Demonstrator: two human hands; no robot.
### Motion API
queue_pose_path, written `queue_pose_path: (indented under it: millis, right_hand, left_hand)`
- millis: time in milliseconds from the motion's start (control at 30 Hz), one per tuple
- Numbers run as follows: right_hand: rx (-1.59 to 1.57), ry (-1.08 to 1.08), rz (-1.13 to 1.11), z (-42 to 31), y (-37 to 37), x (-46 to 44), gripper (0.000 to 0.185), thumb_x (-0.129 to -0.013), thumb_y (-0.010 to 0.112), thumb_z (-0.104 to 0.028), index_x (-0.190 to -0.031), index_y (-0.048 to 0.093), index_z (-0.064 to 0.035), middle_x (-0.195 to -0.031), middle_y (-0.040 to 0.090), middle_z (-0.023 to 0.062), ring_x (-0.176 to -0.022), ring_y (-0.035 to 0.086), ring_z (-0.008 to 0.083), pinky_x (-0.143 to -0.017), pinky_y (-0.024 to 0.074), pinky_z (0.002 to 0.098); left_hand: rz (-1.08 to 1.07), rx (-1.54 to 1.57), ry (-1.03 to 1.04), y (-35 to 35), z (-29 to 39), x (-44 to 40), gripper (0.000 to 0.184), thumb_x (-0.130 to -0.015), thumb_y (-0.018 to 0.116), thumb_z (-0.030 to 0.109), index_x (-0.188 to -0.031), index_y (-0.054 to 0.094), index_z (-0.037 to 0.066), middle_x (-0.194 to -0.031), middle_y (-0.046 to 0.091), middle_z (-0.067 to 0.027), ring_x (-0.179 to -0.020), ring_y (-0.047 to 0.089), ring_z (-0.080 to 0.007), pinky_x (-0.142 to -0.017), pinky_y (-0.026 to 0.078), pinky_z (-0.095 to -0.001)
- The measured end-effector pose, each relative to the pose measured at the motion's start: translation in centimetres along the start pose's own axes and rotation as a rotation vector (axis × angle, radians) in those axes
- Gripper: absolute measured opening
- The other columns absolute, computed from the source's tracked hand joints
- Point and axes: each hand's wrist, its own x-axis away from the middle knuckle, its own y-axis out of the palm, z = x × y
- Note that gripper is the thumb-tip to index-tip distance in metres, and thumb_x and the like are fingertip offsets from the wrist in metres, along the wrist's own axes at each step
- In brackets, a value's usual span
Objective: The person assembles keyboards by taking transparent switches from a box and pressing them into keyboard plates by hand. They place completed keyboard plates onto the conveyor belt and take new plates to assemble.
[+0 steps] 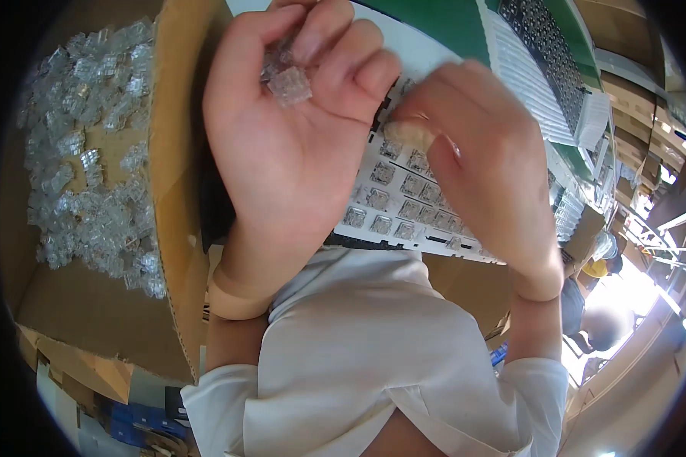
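My left hand (293, 137) is turned palm up at the upper middle, its fingers curled over some small clear plastic pieces (290, 86). To its right, my right hand (476, 141) is blurred, palm down over a white plate (366, 196). Its thumb and fingers are pressed together near the plate's upper left part; what they hold, if anything, is hidden. Rows of clear square pieces (383, 173) sit in the plate's openings, and a few dark slots show along its edges.
An open cardboard box (168, 152) on the left holds many loose clear pieces (91, 206). Behind my right hand lie a black perforated sheet (545, 57) and white ribbed strips (522, 84) on a green surface. A person (604, 327) is at the right.
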Motion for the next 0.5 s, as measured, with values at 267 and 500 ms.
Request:
queue_pose_path:
  millis: [267,500]
  right_hand:
    - [-0.179,-0.108,-0.141,1.2,-2.3,-0.7,0.033,-0.070,0.062,-0.002,-0.102,0.054,-0.0042,-0.099,0.048,0.0126,-0.091,0.051,0.0313,-0.076,0.0417,0.0373]
    - [-0.507,-0.148,-0.363,1.0,-6.8,1.4,0.025,-0.072,0.068,-0.014,-0.088,0.053,-0.0038,-0.090,0.045,0.0078,-0.081,0.049,0.0232,-0.071,0.0414,0.0304]
  left_hand:
    - [0.214,-1.490,0.436,2.0,-2.1,4.6,0.013,-0.088,0.045,0.012,-0.095,0.050,0.002,-0.063,0.041,-0.0018,-0.051,0.041,-0.0100,-0.046,0.034,-0.0228]
    - [-0.257,-2.154,0.370,4.4,-3.7,5.4,0.011,-0.073,0.060,0.006,-0.072,0.050,0.004,-0.061,0.047,-0.0088,-0.052,0.050,-0.0262,-0.047,0.040,-0.0352]
